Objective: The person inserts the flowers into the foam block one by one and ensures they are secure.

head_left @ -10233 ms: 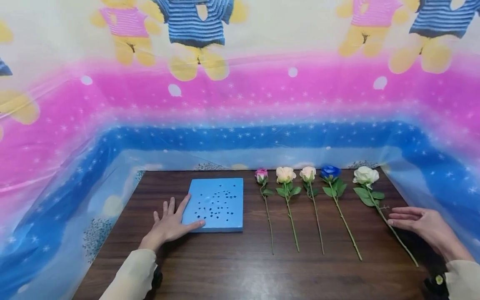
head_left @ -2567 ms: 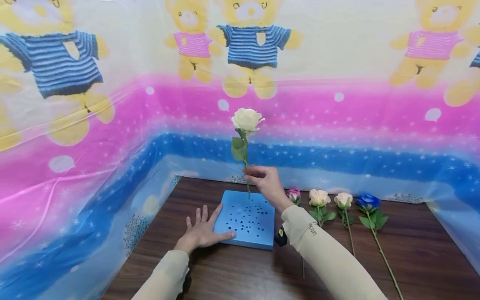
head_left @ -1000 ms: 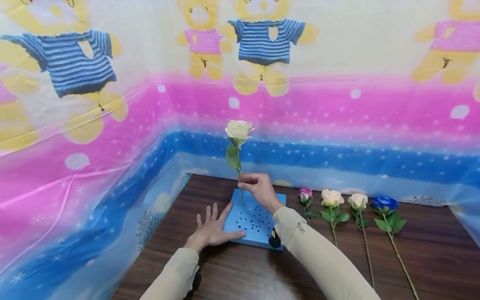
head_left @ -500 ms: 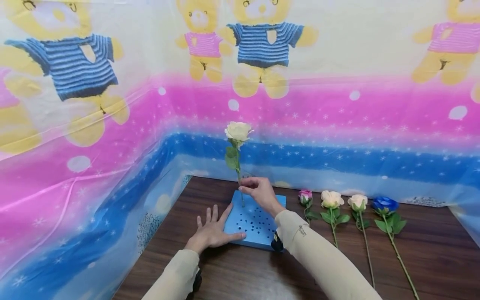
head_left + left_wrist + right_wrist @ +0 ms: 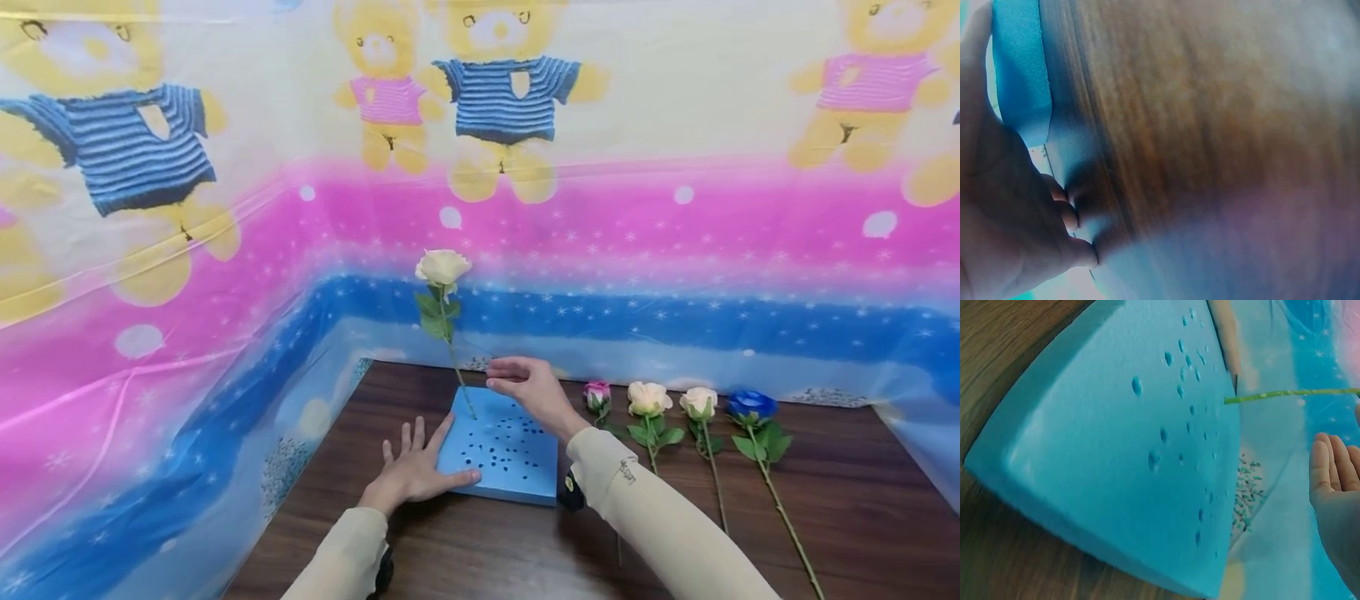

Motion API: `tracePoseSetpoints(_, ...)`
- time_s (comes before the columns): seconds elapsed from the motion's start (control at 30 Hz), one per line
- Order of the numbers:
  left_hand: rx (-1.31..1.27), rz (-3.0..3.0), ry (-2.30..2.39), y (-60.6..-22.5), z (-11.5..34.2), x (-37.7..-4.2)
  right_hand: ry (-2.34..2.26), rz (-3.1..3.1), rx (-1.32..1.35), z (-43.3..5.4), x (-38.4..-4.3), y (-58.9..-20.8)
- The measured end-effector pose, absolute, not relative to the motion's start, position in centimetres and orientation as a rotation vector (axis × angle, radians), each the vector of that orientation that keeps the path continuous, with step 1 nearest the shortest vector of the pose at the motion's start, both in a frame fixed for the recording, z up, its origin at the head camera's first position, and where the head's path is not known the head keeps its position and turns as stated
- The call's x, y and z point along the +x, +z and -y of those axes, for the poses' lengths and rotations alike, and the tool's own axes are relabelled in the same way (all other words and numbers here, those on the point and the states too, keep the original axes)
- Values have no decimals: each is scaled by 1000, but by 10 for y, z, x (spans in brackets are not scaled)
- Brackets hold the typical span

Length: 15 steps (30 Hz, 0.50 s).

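Note:
A white rose (image 5: 442, 268) stands by itself in a blue foam block (image 5: 498, 479) full of small holes, its stem leaning a little left. My right hand (image 5: 536, 396) is just right of that stem, fingers extended and apart from it. In the right wrist view the green stem (image 5: 1291, 394) enters the foam, and the right hand (image 5: 1338, 494) shows nothing in its grasp. My left hand (image 5: 412, 472) lies spread at the block's left side, thumb over its top near the front corner. The left wrist view shows this hand (image 5: 1010, 206) against the block's side (image 5: 1022, 75).
Right of the block, a pink rose (image 5: 597, 395), a peach rose (image 5: 649, 399), a pale cream rose (image 5: 699, 403) and a blue rose (image 5: 752, 406) lie in a row on the brown wooden table (image 5: 480, 550). A printed cloth (image 5: 615, 267) hangs behind the table.
Earlier the white rose lay at the far right; my right hand carried it to the foam and stood it there. Since half a second ago that hand has let go and moved right.

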<state>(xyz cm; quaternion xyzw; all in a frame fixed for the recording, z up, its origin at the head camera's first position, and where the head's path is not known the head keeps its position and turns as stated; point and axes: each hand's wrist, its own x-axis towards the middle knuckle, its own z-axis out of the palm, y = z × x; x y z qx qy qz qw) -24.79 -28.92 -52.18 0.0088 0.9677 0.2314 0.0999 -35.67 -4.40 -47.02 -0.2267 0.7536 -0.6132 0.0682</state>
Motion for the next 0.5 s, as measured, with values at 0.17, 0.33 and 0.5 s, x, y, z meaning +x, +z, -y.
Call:
tracePoseSetpoints(0.17,25,-2853,699,-524,289,-247,-1885,-2237,-663,28,-353,-464)
tracePoseSetpoints(0.33,27,-2845,719,-524,289,-248,-1921,-2222,-672,14,-349,-453)
tracePoseSetpoints(0.5,41,-2851,718,-523,288,-249,-1957,-2189,-686,-1,-347,-439)
